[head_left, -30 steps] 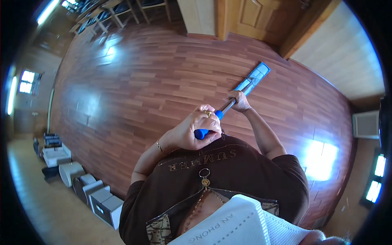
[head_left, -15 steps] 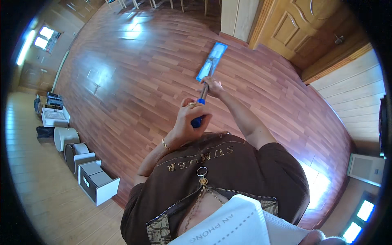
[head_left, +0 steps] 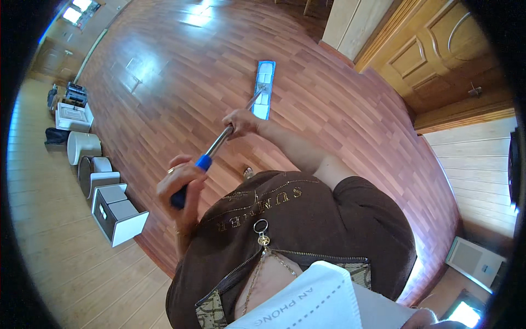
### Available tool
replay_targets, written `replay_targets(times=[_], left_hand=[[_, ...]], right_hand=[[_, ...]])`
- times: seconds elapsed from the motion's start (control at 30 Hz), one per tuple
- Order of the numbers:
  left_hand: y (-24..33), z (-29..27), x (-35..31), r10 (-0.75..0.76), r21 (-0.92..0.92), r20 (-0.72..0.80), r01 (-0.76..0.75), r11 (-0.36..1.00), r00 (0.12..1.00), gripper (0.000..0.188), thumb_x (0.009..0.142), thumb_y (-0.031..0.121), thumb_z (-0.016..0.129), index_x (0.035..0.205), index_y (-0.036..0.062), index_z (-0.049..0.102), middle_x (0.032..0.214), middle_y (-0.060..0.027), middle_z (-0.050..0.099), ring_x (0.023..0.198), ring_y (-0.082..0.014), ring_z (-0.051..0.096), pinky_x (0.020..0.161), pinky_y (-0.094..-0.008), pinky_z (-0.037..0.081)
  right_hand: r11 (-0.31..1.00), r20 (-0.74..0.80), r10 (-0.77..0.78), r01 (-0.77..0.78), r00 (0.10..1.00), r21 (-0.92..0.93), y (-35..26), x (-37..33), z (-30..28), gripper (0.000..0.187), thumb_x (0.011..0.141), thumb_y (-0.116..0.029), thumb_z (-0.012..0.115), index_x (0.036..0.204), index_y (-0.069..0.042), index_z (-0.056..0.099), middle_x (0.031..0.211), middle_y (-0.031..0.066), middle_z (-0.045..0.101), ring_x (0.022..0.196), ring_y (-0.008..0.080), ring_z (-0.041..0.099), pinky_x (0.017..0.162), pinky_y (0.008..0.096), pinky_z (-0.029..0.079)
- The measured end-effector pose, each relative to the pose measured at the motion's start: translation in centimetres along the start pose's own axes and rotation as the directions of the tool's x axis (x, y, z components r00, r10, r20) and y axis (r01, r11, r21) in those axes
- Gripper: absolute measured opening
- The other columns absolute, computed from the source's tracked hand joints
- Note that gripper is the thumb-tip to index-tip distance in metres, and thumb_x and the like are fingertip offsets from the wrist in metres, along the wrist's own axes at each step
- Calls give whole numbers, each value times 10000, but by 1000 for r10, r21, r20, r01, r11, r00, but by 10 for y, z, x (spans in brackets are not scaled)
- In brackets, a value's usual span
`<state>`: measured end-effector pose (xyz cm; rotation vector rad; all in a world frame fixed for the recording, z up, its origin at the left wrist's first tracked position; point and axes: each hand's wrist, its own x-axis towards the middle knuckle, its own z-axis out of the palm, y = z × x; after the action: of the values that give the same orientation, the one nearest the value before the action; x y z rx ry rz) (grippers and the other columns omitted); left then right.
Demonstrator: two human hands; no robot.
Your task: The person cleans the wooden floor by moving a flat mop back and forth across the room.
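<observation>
A flat mop with a blue-edged, whitish head [head_left: 265,77] lies flat on the wood-plank floor ahead of me. Its metal pole [head_left: 217,143] slants back toward my left side and ends in a blue and dark grip [head_left: 203,162]. Wrapped around that grip near the end is my left hand [head_left: 174,183], held low at my left. Farther up the pole my right hand [head_left: 241,123] is closed around the metal, with the arm stretched across in front of my chest. Part of a foot [head_left: 249,172] shows on the floor below the pole.
Along the left wall stand several items, among them a grey and white cabinet [head_left: 123,214], a white rounded container [head_left: 84,148] and a black bag [head_left: 56,135]. A wooden door [head_left: 411,61] is at the far right, beside a pale panelled wall [head_left: 476,148]. A white boxy unit [head_left: 475,263] stands at lower right.
The mop head has swung left across the floor and turned closer to straight ahead. Both hands have moved left with the pole, the left one also lower. My view has shifted somewhat.
</observation>
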<state>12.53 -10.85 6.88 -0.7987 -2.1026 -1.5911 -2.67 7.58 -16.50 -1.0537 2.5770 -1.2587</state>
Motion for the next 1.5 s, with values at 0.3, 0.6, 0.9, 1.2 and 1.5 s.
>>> replay_targets(times=[0.3,0.6,0.9,1.2,1.5], left_hand=[[17,-47,-19,92,-97,-65,-98,990,994,370,871,320,532,606,62,528,470,-41,485,482,-189,543,768,-478,395],[-22,-19,37,170,-411,295,-36,911,940,284,820,316,600,718,53,572,512,-31,517,507,-192,569,826,-509,401],[-76,106,83,386,-673,616,205,711,687,183,675,227,685,703,54,631,619,-58,597,628,-213,620,915,-478,385],[-82,212,73,573,-667,742,464,583,347,70,752,41,697,743,59,630,702,-24,623,733,-181,611,920,-398,379],[-83,243,67,608,-578,767,632,517,204,89,754,8,719,745,32,635,724,-50,634,742,-185,575,761,-342,443]], right_hand=[[995,-2,-62,61,998,-84,-72,-28,21,292,707,-379,706,680,-112,589,698,140,602,689,376,596,596,473,465],[904,-218,343,-384,914,-188,-65,-102,-10,382,794,-452,647,633,-122,545,638,127,578,647,359,597,554,485,451],[637,-644,543,-764,539,-102,-27,-229,-40,401,797,-521,633,643,-152,601,542,113,575,548,351,598,509,442,475],[336,-835,522,-942,177,11,-19,-345,-16,209,703,-298,693,670,-106,618,662,117,625,651,334,630,575,416,509],[296,-898,439,-945,6,139,-46,-367,21,101,678,-200,662,714,-111,630,705,123,632,704,352,629,613,432,501]])
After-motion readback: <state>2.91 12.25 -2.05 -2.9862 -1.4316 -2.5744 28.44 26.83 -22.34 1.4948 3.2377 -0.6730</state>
